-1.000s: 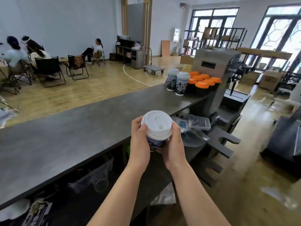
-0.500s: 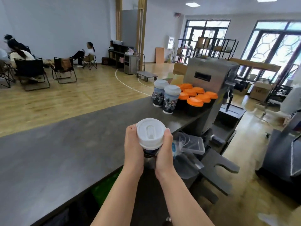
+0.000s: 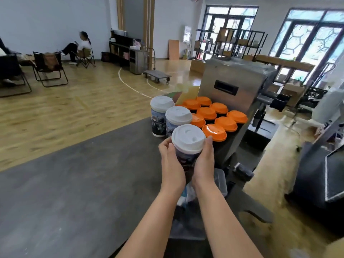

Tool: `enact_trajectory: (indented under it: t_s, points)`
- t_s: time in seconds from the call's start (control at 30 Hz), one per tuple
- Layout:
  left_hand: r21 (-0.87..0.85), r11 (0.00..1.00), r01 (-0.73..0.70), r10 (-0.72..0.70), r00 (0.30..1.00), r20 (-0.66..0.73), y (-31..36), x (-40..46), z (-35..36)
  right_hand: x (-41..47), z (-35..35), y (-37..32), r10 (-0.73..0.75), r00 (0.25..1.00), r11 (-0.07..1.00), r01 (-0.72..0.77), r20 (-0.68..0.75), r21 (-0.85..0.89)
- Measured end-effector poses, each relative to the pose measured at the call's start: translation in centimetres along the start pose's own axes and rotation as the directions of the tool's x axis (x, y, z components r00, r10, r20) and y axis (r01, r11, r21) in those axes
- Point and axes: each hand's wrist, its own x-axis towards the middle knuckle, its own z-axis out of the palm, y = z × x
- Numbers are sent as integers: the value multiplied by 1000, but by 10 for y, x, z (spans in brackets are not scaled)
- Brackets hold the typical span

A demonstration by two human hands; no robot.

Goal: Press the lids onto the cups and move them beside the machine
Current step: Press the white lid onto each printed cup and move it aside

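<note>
- Both hands are on the job: the left hand (image 3: 172, 161) and the right hand (image 3: 203, 161) wrap the printed cup (image 3: 186, 157) from either side, fingers curled round its wall, gripping below the rim.
- Its white lid (image 3: 188, 138) sits level and looks fully seated, so the pressing step reads as done and this is the carry toward the steel machine (image 3: 236, 88).
- Why two hands? A grip low on the body keeps the lid from being knocked, and opposite sides keep the cup upright (I cannot tell whether there is liquid inside).
- The cup hangs above the dark desk (image 3: 83, 183), on the near side of the machine, not yet set down as far as I can judge; its base is hidden by the hands.
- Two more white-lidded cups (image 3: 177, 116) already stand in a line reaching away along the desk's edge, on the side of the orange-lidded cups (image 3: 214, 116) away from the machine.
- That orange block sits packed tight against the machine's front, which leaves the nearest free spot at the near end of the white line, and that is where this one seems headed.
- Watch the front orange lid, just beside the right hand's fingertips; a careless drop could clip it.
</note>
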Motion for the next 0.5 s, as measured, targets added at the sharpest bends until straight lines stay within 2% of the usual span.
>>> enact_trajectory:
  t_s: [0.17, 0.27, 0.5]
  points:
    - [195, 976, -96, 101, 995, -16, -24, 7, 13, 28, -21, -1, -14, 1000, 999, 15, -13, 47]
    - [277, 954, -114, 129, 991, -38, -27, 6, 22, 39, -28, 0, -19, 999, 1000, 19, 31, 23]
    - [367, 919, -148, 212, 967, -143, -37, 10, 42, 50, -34, 1, -143, 973, 987, 153, 180, -44]
